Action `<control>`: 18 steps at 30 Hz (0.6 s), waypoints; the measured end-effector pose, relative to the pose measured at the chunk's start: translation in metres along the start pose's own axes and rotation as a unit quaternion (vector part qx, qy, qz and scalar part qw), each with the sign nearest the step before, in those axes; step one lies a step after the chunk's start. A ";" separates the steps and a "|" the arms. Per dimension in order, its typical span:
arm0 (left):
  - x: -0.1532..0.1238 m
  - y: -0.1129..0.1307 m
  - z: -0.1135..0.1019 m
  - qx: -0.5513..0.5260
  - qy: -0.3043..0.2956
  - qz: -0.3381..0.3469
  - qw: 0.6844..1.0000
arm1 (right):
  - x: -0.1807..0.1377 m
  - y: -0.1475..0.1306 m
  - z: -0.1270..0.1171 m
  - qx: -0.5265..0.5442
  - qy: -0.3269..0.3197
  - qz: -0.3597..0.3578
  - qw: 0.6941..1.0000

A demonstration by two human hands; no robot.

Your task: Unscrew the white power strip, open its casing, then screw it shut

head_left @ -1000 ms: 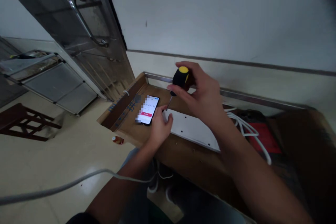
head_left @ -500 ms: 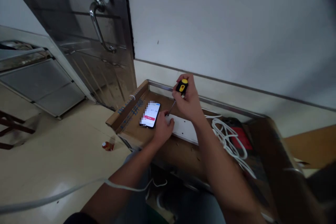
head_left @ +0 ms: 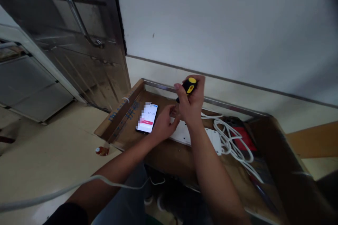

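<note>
My right hand [head_left: 190, 102] is wrapped round the black and yellow handle of a screwdriver [head_left: 189, 86], held upright over the left end of a white power strip [head_left: 202, 136] that lies on a wooden table [head_left: 169, 154]. The screwdriver's shaft is hidden behind my fingers. My left hand [head_left: 163, 123] reaches in beside it with the fingers pinched near the tip, touching the strip's end; anything held in them is too small to make out. A lit phone [head_left: 147, 118] lies just left of my left hand.
A coiled white cable [head_left: 232, 140] and a red object [head_left: 244, 137] lie right of the strip. A metal rail [head_left: 211, 101] edges the table's far side against the wall. A metal door with a handle [head_left: 79, 14] stands at left. A small bottle [head_left: 101, 150] lies on the floor.
My left hand lifted off the strip's end and its fingers came up beside the screwdriver tip. My right hand shifted slightly right with the screwdriver. The camera view swung a little.
</note>
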State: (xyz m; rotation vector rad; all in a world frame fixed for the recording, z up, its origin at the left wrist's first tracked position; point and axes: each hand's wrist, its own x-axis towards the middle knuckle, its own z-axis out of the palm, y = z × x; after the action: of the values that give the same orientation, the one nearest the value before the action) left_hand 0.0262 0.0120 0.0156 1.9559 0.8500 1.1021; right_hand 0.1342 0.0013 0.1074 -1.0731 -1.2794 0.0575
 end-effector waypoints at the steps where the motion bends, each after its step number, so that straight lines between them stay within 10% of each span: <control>1: 0.012 0.004 -0.010 -0.015 -0.032 0.018 0.999 | -0.002 0.000 0.000 -0.014 0.023 -0.008 1.000; 6: 0.059 0.025 -0.060 -0.104 -0.265 0.039 0.958 | -0.007 -0.001 0.002 -0.081 0.073 -0.037 0.993; 18: 0.053 0.005 -0.050 -0.252 -0.211 -0.003 0.944 | -0.009 -0.006 0.013 -0.027 0.184 -0.002 0.983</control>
State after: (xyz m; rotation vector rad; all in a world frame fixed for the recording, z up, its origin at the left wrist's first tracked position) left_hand 0.0045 0.0654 0.0599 1.6568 0.2996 0.7539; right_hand 0.1177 0.0009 0.1037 -1.0700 -0.9532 -0.1726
